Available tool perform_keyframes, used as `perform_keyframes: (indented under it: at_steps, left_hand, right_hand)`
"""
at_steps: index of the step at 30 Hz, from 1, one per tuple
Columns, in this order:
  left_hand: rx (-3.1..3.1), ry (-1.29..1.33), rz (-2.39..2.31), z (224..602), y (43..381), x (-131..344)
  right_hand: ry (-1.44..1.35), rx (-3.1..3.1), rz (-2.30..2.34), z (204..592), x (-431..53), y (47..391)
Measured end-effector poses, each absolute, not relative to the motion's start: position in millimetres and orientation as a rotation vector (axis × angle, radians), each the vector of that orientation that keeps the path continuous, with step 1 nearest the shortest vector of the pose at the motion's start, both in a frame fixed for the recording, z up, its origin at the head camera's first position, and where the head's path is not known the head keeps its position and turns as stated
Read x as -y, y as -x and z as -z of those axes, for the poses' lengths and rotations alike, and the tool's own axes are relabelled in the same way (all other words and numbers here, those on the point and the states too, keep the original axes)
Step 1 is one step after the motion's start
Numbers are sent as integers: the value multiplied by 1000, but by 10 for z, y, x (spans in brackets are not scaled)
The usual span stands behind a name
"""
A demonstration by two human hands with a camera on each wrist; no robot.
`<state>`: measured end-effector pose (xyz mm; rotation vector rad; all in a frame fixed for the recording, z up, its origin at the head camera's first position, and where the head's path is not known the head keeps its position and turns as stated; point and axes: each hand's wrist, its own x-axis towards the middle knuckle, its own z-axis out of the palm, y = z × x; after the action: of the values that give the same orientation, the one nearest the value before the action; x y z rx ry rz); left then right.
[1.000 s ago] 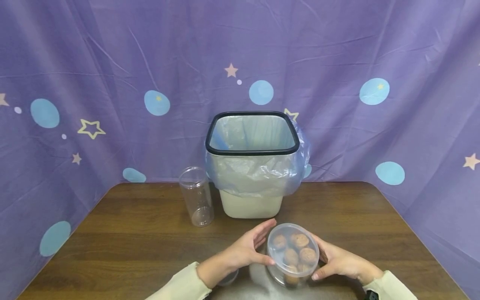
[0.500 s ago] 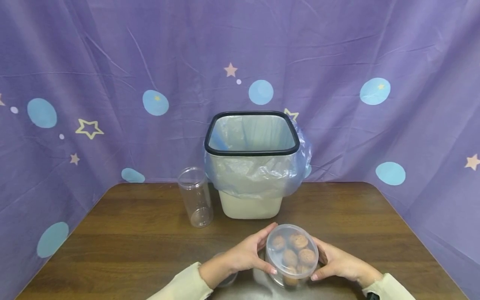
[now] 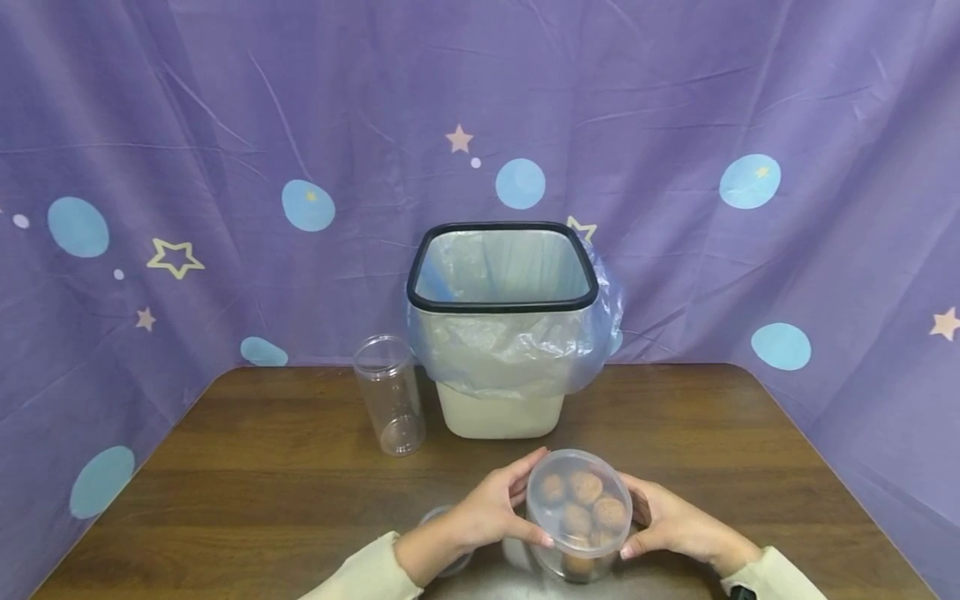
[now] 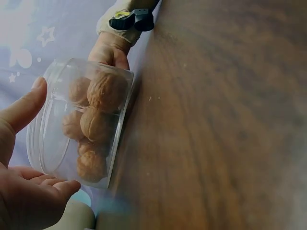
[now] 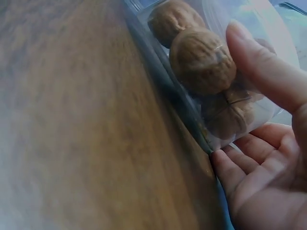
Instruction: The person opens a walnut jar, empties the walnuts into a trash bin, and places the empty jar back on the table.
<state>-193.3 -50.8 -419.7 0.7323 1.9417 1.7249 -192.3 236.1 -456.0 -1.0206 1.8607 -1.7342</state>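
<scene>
A short clear plastic jar with walnuts inside stands on the table near the front, topped by a translucent round lid. My left hand holds it from the left, thumb at the near side of the lid and fingers round the far side. From the right, my right hand grips the jar, its thumb along the wall and fingers behind. The right wrist view shows the right thumb over the clear wall, in front of the walnuts.
A tall clear jar stands open at the back left. Beside it is a white bin with a black rim and a bluish liner bag. A clear round piece lies partly hidden under my left forearm. A purple curtain hangs behind.
My left hand has come in against the lid and jar. The jar has shifted slightly left, with the right hand following. Bin and tall jar keep their places.
</scene>
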Motion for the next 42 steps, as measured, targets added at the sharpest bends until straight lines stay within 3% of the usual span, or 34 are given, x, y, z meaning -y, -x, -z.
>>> perform_keyframes:
  at_steps: [15,42]
  left_hand:
    - [-1884,-782,-1798,4044,1880,691]
    - [-1897,-991,-1973,3589,1796,803]
  right_hand:
    - [1035,-1752,1854,4408,-2233,1853]
    - [1404,-2159,1858,3742,-1871,1696]
